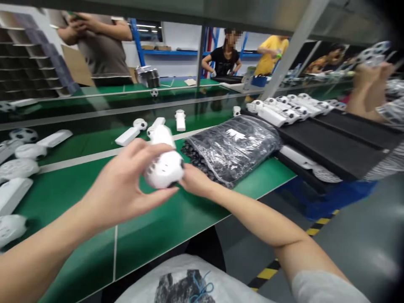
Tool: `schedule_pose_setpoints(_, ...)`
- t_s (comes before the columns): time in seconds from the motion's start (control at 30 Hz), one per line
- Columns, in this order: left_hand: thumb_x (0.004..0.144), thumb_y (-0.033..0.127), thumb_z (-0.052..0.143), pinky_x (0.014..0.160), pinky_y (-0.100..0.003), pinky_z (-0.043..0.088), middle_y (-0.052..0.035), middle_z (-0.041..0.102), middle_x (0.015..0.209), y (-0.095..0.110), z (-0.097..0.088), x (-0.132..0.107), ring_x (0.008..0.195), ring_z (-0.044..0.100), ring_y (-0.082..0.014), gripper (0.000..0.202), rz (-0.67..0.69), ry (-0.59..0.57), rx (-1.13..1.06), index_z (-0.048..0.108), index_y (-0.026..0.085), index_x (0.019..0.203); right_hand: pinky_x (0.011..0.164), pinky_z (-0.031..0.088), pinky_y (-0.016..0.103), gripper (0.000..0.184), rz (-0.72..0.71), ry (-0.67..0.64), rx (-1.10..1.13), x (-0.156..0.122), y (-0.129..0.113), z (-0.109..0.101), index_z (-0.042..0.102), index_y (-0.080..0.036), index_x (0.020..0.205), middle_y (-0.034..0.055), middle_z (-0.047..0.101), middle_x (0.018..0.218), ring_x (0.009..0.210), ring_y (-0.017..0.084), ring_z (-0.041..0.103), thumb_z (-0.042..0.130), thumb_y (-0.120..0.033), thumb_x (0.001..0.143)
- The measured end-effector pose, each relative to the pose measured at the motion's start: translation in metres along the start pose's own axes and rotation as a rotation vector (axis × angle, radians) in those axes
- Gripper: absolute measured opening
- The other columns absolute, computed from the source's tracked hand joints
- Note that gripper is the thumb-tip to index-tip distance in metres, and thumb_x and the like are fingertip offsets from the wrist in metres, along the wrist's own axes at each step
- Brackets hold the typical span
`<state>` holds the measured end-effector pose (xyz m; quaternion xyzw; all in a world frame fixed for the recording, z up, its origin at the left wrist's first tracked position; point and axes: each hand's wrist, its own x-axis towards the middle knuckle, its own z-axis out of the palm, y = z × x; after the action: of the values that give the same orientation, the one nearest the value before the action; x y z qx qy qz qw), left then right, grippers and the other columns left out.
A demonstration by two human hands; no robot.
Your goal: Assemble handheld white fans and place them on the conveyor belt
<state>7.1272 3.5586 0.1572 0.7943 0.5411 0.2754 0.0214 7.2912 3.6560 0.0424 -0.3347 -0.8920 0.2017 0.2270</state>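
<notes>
My left hand is closed round a white handheld device with a soccer-ball head, thumb below and fingers above. The device is slightly blurred, its white handle pointing away from me. Just behind it, my right hand reaches to the near edge of a clear plastic bag full of small black parts. Its fingertips are hidden by the device, so I cannot tell whether they hold anything. Black pieces show at the bag's left end.
More white devices lie at the left of the green bench. Several fill rows on a black tray at the right. A metal post slants over the bench. Other people work across it; a co-worker's hands are raised at right.
</notes>
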Motion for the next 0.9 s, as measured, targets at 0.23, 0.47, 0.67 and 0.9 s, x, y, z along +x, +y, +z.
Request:
schedule_pose_setpoints(0.23,0.071,0.057,0.051,0.059,-0.033,0.045,-0.0084,0.05,0.101,-0.07,0.028,-0.061,0.075,0.057,-0.0238,0.055,-0.517,-0.141,0.39,0.049,0.019,0.111,0.084,0.044,0.028,0.021,-0.035,-0.24,-0.086,0.01,-0.01,0.013,0.066,-0.017,0.1,0.0069,0.062,0.095,0.09,0.017,0.058,0.054,-0.027,0.085)
schedule_pose_setpoints(0.47,0.053,0.049,0.074,0.1,-0.054,0.023,-0.0124,0.051,0.116,-0.108,0.038,-0.063,0.12,0.037,-0.0359,0.072,-0.163,-0.295,0.199,0.051,0.021,0.116,0.079,0.046,0.028,0.017,-0.044,-0.323,-0.194,0.013,-0.024,0.026,0.068,-0.018,0.09,0.0063,0.063,0.089,0.085,0.018,0.059,0.052,-0.017,0.085)
schedule_pose_setpoints(0.67,0.06,0.061,0.064,0.085,-0.043,0.042,-0.0098,0.061,0.096,-0.119,0.044,-0.064,0.09,0.057,-0.0285,0.065,-0.137,-0.336,0.115,0.05,0.018,0.107,0.067,0.045,0.029,0.015,-0.139,-0.381,-0.436,0.019,-0.034,0.021,0.064,-0.016,0.084,0.0072,0.062,0.085,0.081,0.021,0.058,0.052,-0.008,0.082)
schedule_pose_setpoints(0.9,0.075,0.048,0.054,0.084,-0.04,0.042,-0.0191,0.051,0.117,-0.089,0.071,-0.059,0.107,0.051,-0.033,0.069,-0.381,-0.272,0.152,0.032,0.01,0.129,0.064,0.043,0.031,0.02,-0.195,-0.398,-0.645,0.023,-0.039,0.024,0.061,-0.012,0.085,0.0139,0.063,0.083,0.078,0.024,0.058,0.044,-0.003,0.081)
